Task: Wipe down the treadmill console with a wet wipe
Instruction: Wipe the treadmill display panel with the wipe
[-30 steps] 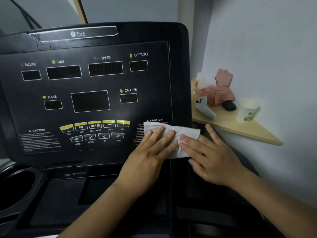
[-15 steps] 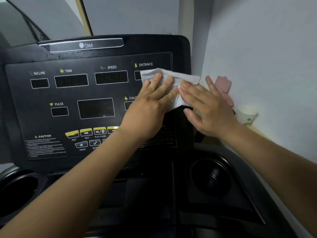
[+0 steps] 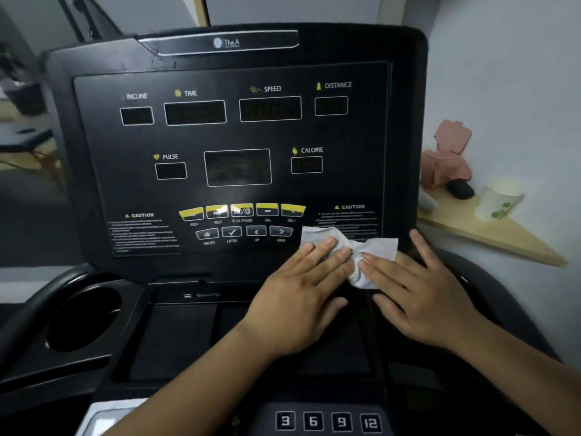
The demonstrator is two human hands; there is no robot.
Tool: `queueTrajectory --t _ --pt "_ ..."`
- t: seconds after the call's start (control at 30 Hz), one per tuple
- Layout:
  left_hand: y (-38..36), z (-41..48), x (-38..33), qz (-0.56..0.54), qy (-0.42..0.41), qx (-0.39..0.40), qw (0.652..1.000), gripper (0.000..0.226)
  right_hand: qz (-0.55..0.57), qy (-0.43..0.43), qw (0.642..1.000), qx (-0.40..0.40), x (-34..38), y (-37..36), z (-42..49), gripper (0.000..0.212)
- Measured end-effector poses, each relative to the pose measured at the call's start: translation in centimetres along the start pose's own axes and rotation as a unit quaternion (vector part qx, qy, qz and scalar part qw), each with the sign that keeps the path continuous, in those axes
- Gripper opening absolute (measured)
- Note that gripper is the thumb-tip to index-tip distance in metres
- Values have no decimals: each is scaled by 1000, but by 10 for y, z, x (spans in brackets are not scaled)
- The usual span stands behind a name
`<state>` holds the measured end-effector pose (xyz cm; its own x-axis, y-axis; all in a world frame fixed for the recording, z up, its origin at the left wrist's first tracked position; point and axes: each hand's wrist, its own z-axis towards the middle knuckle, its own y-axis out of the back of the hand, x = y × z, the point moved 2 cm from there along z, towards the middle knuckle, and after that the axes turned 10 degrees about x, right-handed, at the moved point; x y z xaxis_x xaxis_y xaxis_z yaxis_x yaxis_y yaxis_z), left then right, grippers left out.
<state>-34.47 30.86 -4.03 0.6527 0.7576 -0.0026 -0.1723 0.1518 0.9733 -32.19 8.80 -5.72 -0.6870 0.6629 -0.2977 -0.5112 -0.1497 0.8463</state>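
The black treadmill console (image 3: pixel 239 136) fills the view, with dark display windows, yellow buttons and white caution text. A white wet wipe (image 3: pixel 374 248), crumpled, lies at the console's lower right corner, below the right caution text. My left hand (image 3: pixel 301 297) presses flat on the wipe's left part, fingers together. Flat on the wipe's right part lies my right hand (image 3: pixel 418 294), fingers spread. The middle of the wipe bunches up between the two hands.
A wooden corner shelf (image 3: pixel 503 237) on the right wall holds a pink wipe pack (image 3: pixel 446 158), a paper cup (image 3: pixel 496 199) and a small dark object. A round cup holder (image 3: pixel 85 319) sits at lower left. Number keys (image 3: pixel 327 421) line the bottom edge.
Both hands slid the wipe from the lower right up to the DISTANCE display, then back down to the lower right corner, where it is now more crumpled.
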Motion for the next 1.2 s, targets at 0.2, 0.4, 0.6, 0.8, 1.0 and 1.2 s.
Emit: queueTrajectory --t 0.2,0.4,0.6,0.8,1.0,1.2 --pt "10 -33 38 6 -10 12 1000 51 -19 25 998 47 18 6 30 47" --pt "15 -61 66 1 -15 -1 1000 50 -38 96 990 101 26 17 65 45" --pt "20 -95 97 -9 -5 -17 1000 48 -39 110 984 131 58 14 99 48" --pt "28 -135 133 -20 26 -22 999 47 -35 139 982 120 97 9 140 47" --pt "37 -174 164 -31 58 -40 997 45 -22 145 982 122 136 1 179 50" --pt "41 -201 187 -28 80 -41 996 46 -24 148 979 137 162 -3 209 53"
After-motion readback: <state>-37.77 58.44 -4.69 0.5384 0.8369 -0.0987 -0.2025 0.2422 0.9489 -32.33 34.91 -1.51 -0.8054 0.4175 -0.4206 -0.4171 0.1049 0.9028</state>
